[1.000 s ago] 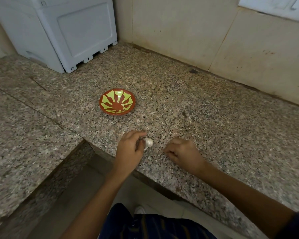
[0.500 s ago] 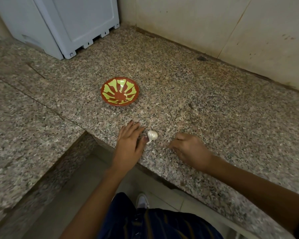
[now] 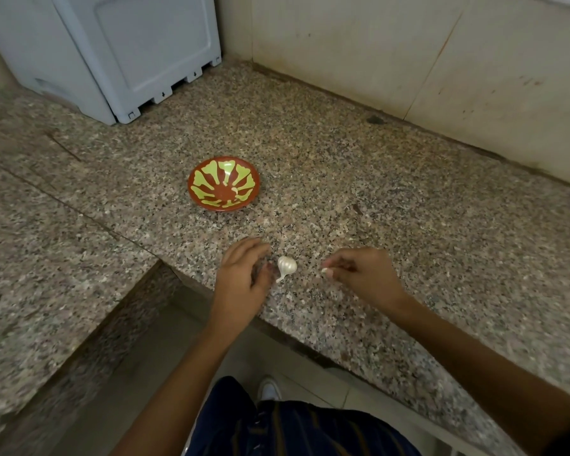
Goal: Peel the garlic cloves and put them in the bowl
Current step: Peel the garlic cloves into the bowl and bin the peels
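Note:
A white garlic bulb point(image 3: 286, 266) with a short stem lies on the granite counter point(image 3: 375, 199) near its front edge. My left hand point(image 3: 242, 274) hovers just left of it with relaxed fingers, thumb close to the bulb and holding nothing. To the right, my right hand point(image 3: 359, 273) pinches a small white garlic clove point(image 3: 325, 271) between thumb and fingertips. A red bowl point(image 3: 223, 182) with a yellow-green pattern sits farther back on the counter.
A grey-white plastic appliance point(image 3: 129, 54) stands at the back left corner. Beige tiled walls point(image 3: 408, 54) border the counter's far side. A lower granite ledge point(image 3: 40, 251) lies at left, with floor and my striped clothing below.
My left hand let go of the garlic bulb, which now lies free on the counter. My right hand lifted slightly and shows a clove pinched at its fingertips. The camera tilted down.

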